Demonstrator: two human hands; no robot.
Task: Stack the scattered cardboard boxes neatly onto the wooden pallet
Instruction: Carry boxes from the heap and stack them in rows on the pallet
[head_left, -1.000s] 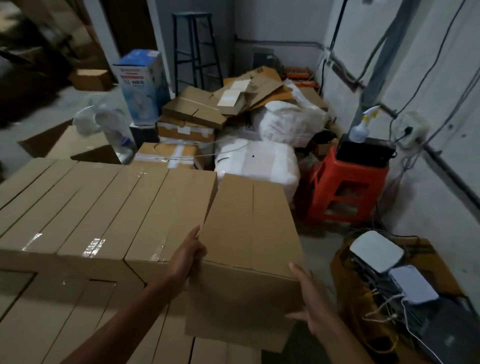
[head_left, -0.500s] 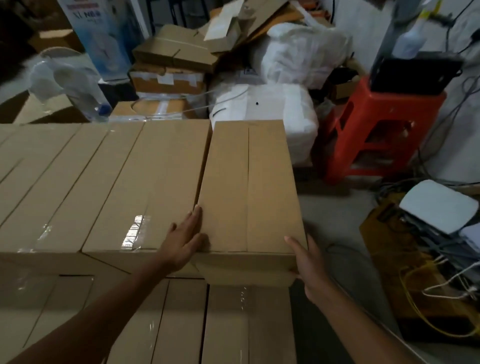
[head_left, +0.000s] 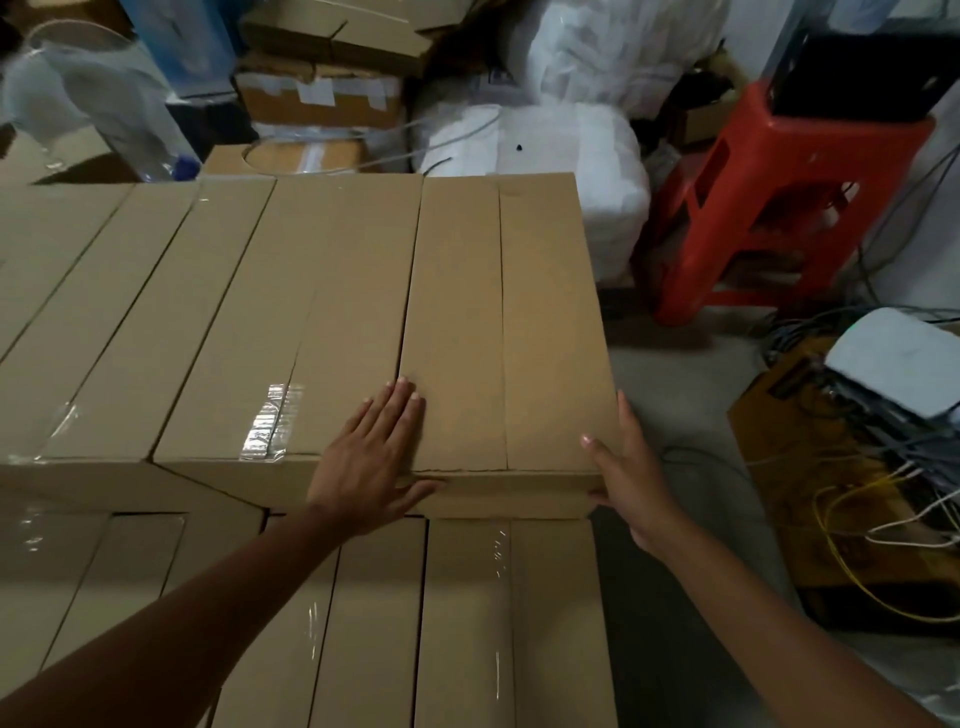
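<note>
Atop stacked cartons (head_left: 467, 623): box (head_left: 550, 322) lengthwise away, left hand (head_left: 369, 467), right hand (head_left: 634, 483) flat against it.

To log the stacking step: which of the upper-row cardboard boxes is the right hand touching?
The rightmost box, at the row's end nearest the red stool; the right hand presses its near right corner.

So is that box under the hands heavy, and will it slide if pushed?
Probably light: the left hand and right hand touch the cardboard box with flat fingers. Likely stiff: its edges look straight. It should slide, not tip, lying flat on the lower boxes.
</note>
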